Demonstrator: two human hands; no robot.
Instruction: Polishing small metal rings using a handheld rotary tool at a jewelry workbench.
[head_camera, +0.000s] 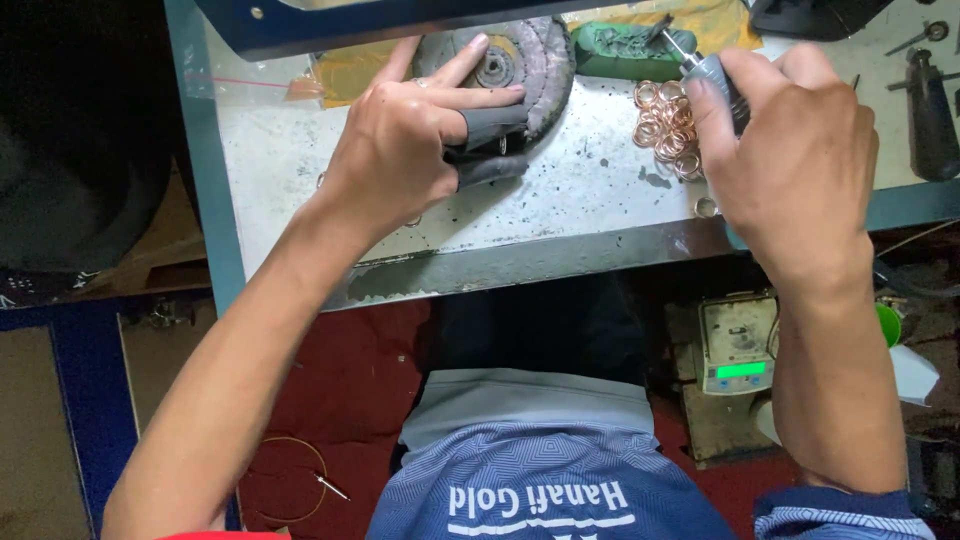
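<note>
Polishing stage, by the look | right hand (790, 150) wrapped tight on rotary handpiece (712, 75), tip over green compound block (625, 45); left hand (405, 135) fingers spread, pressing dark leather pad (520, 95) | copper rings (668, 125) heaped on bench (560, 200) beside right hand | next calls for picking up one ring

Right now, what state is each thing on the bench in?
Left hand: resting on the round grey pad, fingers spread.
Right hand: closed on the rotary tool, tip raised.
Rings: piled loose.
Scale: switched on, green display lit.
</note>
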